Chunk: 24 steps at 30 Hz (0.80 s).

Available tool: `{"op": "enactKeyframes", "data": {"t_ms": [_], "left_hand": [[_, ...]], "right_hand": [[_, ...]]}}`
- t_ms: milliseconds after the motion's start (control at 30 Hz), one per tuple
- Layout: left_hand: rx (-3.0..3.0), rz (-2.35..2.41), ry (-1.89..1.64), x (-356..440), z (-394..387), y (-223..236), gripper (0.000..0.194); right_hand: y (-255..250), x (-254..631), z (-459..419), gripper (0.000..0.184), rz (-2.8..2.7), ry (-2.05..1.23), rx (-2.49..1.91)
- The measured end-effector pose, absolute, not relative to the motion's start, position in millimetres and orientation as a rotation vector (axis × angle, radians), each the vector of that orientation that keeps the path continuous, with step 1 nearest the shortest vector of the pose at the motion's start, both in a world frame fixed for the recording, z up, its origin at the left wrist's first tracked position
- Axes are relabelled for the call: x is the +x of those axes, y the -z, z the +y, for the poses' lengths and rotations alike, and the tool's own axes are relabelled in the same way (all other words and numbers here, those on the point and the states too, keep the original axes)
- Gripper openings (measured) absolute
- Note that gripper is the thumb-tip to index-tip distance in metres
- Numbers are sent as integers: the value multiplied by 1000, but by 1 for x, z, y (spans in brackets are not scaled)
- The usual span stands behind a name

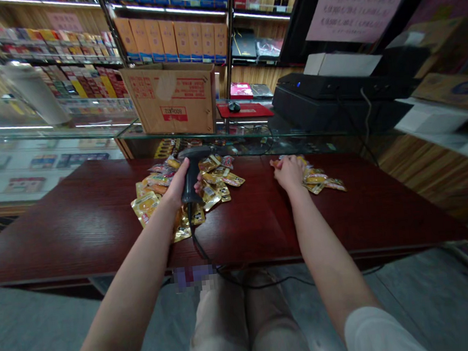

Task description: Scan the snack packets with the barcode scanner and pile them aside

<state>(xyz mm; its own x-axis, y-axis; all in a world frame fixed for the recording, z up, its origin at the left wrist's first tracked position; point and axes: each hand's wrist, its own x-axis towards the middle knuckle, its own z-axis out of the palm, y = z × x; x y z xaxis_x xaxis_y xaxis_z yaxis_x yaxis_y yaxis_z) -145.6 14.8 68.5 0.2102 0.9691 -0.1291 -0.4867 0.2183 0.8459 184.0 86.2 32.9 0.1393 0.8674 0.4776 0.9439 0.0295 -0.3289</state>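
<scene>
— Gold foil snack packets (pixel 146 206) lie heaped in two loose piles on a dark red wooden counter (pixel 77 229), and the left hand (pixel 173 184) is clenched round a black corded handheld barcode scanner (pixel 192 174), its head towards the far side!

— Firm grip?

— Firm, fingers wrapped round the handle. It looks light, and that handle is the natural place to hold it. Its black cable (pixel 199 245) trails over the near edge towards the person's knees.

— And the right hand (pixel 288 173)?

— On the smaller right pile of gold foil packets (pixel 321 181), fingers curled together. Can't tell from here whether it's pinching one.

— How would those handle?

— Light, soft and slippery, I'd judge; best taken by a sealed edge. Beyond them, a cardboard carton (pixel 171 100) sits on a glass display case (pixel 48 132).
</scene>
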Motion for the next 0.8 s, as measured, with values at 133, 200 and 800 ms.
{"op": "enactKeyframes", "data": {"t_ms": [133,200,800], "left_hand": [[751,773,-1206,-152,16,-68,48],[748,782,-1210,-153,16,-68,48],[783,835,-1175,-147,17,-64,44]], "right_hand": [[-26,171,83,45,-2155,37,-1696],[-22,164,83,50,-2206,-92,-1812],[-15,90,67,48,-2212,-229,-1692]]}}
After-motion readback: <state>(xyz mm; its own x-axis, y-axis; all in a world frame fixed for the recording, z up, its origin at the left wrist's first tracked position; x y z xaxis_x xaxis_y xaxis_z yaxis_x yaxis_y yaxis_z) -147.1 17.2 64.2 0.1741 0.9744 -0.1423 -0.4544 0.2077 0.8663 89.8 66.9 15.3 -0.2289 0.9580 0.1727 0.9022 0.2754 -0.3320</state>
